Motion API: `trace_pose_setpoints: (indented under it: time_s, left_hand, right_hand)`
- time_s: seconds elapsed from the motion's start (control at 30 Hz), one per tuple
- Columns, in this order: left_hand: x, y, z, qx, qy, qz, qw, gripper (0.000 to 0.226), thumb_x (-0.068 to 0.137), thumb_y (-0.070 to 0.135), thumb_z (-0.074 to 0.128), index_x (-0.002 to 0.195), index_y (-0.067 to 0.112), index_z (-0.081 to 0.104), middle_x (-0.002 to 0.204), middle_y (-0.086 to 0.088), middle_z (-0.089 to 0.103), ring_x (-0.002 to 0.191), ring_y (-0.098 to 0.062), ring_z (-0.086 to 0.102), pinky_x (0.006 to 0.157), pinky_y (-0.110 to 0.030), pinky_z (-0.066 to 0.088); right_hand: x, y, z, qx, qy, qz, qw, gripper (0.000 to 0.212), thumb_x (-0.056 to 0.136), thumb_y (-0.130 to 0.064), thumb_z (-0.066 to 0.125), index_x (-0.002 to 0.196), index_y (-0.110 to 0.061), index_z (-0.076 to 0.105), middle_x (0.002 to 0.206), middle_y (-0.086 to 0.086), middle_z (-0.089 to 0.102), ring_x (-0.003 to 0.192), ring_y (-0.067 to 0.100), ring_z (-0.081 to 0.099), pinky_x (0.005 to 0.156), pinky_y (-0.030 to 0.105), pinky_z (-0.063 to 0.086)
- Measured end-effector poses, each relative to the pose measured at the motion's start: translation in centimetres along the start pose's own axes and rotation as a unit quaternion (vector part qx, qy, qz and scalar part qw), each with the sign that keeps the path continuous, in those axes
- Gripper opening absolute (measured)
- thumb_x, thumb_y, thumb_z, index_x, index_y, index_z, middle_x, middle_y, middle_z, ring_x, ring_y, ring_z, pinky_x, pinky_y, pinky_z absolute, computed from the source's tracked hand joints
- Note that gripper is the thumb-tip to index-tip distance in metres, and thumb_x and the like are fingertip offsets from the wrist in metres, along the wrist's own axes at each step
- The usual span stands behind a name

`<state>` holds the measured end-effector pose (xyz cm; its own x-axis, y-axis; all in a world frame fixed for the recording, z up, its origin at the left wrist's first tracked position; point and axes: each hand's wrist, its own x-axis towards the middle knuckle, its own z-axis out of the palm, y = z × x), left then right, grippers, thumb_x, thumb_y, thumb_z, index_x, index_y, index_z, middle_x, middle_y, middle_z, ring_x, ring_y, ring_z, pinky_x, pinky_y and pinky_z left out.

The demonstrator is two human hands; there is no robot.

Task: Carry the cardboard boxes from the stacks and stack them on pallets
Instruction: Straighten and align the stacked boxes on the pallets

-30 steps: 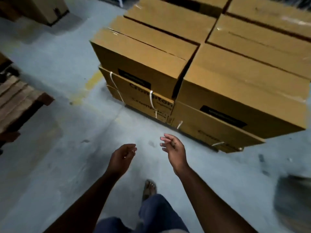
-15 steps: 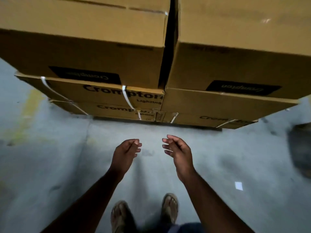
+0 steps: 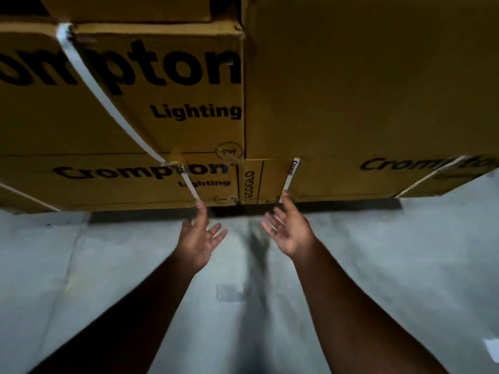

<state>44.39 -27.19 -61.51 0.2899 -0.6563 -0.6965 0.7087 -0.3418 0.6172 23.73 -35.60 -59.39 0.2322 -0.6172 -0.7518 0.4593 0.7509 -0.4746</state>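
Left hand point(image 3: 198, 238): fingers spread and straight, holding nothing; fingertips reach up to the bottom edge of the lowest box.
Right hand point(image 3: 290, 232): fingers straight and splayed, palm inward, holding nothing; fingertips at the foot of the stack.
Cardboard boxes: stacked wall fills the upper view. Upper left box point(image 3: 135, 85) printed "Crompton Lighting"; lower left box point(image 3: 121, 182) same print; plain-faced upper right box point(image 3: 372, 76); lower right box point(image 3: 364, 176) beneath it.
White straps: one strap point(image 3: 108, 101) runs diagonally down both left boxes; a short strap point(image 3: 291, 174) on the lower right box.
Floor point(image 3: 94, 265): grey concrete, dark gap under the stack.
Obstruction: upper boxes sit directly on the lower ones.
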Motion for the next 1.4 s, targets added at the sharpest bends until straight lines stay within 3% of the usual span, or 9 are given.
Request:
trace_pose_setpoints:
  time_s: [0.13, 0.37, 0.47, 0.67, 0.77, 0.93, 1.1, 1.23, 1.4]
  left_hand:
    - [4.9, 0.2, 0.3, -0.124, -0.028, -0.002, 0.992, 0.144, 0.047, 0.07, 0.093, 0.163, 0.034, 0.014, 0.165, -0.02, 0.028, 0.145, -0.042, 0.041, 0.085, -0.051, 0.061]
    - [4.7, 0.8, 1.7, -0.131, -0.016, 0.0, 0.991, 0.116, 0.063, 0.07, 0.076, 0.157, 0.017, 0.033, 0.16, -0.021, 0.039, 0.142, -0.035, 0.047, 0.104, -0.039, 0.051]
    - [4.6, 0.8, 2.4, -0.143, 0.009, 0.008, 0.99, 0.097, 0.079, 0.06, 0.068, 0.155, 0.01, 0.034, 0.159, -0.023, 0.037, 0.141, -0.039, 0.047, 0.114, -0.046, 0.045]
    - [5.0, 0.3, 2.7, -0.133, 0.023, 0.014, 0.991, 0.069, 0.073, 0.057, 0.072, 0.123, 0.013, 0.053, 0.15, -0.023, 0.049, 0.114, -0.03, 0.063, 0.102, -0.04, 0.055]
    - [5.1, -0.7, 2.7, -0.103, 0.016, 0.004, 0.995, 0.051, 0.083, 0.056, 0.068, 0.114, 0.018, 0.056, 0.139, -0.021, 0.057, 0.122, -0.033, 0.063, 0.106, -0.043, 0.054]
    - [4.5, -2.0, 1.9, 0.101, 0.025, 0.048, 0.993, 0.067, 0.078, 0.05, 0.08, 0.126, 0.009, 0.059, 0.117, -0.012, 0.07, 0.113, -0.031, 0.069, 0.096, -0.037, 0.058]
    - [1.4, -0.1, 2.7, 0.366, -0.023, 0.123, 0.922, 0.062, 0.088, 0.018, 0.082, 0.142, 0.013, 0.051, 0.125, -0.004, 0.067, 0.111, -0.019, 0.067, 0.095, -0.032, 0.053]
    - [-0.9, 2.1, 3.4, 0.367, -0.02, 0.141, 0.919, 0.057, 0.09, 0.019, 0.079, 0.14, 0.015, 0.053, 0.125, -0.005, 0.069, 0.113, -0.018, 0.066, 0.1, -0.036, 0.055]
    - [-5.3, 3.7, 2.8, 0.473, -0.013, 0.377, 0.796, 0.024, 0.095, 0.017, 0.074, 0.118, 0.018, 0.067, 0.11, 0.007, 0.068, 0.099, -0.005, 0.067, 0.08, -0.019, 0.056]
  right_hand:
    - [2.5, -0.2, -0.5, 0.05, -0.008, 0.008, 0.999, 0.095, 0.068, -0.053, 0.087, 0.15, -0.028, 0.046, 0.163, 0.012, 0.034, 0.13, 0.038, 0.051, 0.094, 0.059, 0.058]
    - [3.4, 0.7, 0.6, 0.119, -0.032, -0.026, 0.992, 0.095, 0.057, -0.053, 0.096, 0.136, -0.024, 0.05, 0.16, 0.014, 0.038, 0.145, 0.039, 0.04, 0.098, 0.06, 0.056]
    - [3.9, 0.7, 1.6, 0.124, -0.047, -0.031, 0.991, 0.125, 0.041, -0.058, 0.101, 0.149, -0.032, 0.044, 0.163, 0.018, 0.031, 0.144, 0.042, 0.041, 0.096, 0.062, 0.056]
    - [4.2, 2.1, 1.9, 0.08, -0.027, -0.034, 0.996, 0.101, 0.072, -0.059, 0.078, 0.158, -0.032, 0.033, 0.169, 0.014, 0.023, 0.145, 0.038, 0.042, 0.109, 0.06, 0.048]
    - [4.0, 2.3, 1.9, 0.051, -0.027, -0.041, 0.997, 0.096, 0.077, -0.063, 0.072, 0.159, -0.034, 0.032, 0.17, 0.012, 0.023, 0.144, 0.036, 0.045, 0.113, 0.058, 0.045]
    - [3.9, 3.2, 2.2, -0.137, 0.024, -0.099, 0.985, 0.102, 0.078, -0.09, 0.042, 0.161, -0.034, 0.026, 0.161, 0.011, 0.041, 0.132, 0.033, 0.057, 0.111, 0.056, 0.047]
    - [2.0, 4.3, 3.2, -0.474, 0.107, -0.172, 0.857, 0.109, 0.078, -0.097, 0.002, 0.155, -0.03, 0.043, 0.147, 0.007, 0.06, 0.134, 0.033, 0.057, 0.113, 0.052, 0.043]
    - [0.1, 3.0, 4.3, -0.515, 0.119, -0.222, 0.82, 0.076, 0.098, -0.078, 0.022, 0.126, -0.022, 0.064, 0.111, 0.004, 0.073, 0.108, 0.029, 0.067, 0.089, 0.039, 0.052]
    - [-1.9, 0.2, 4.1, -0.641, 0.011, -0.489, 0.592, 0.025, 0.102, -0.045, 0.054, 0.094, -0.027, 0.069, 0.082, -0.011, 0.067, 0.073, 0.011, 0.063, 0.062, 0.034, 0.054]
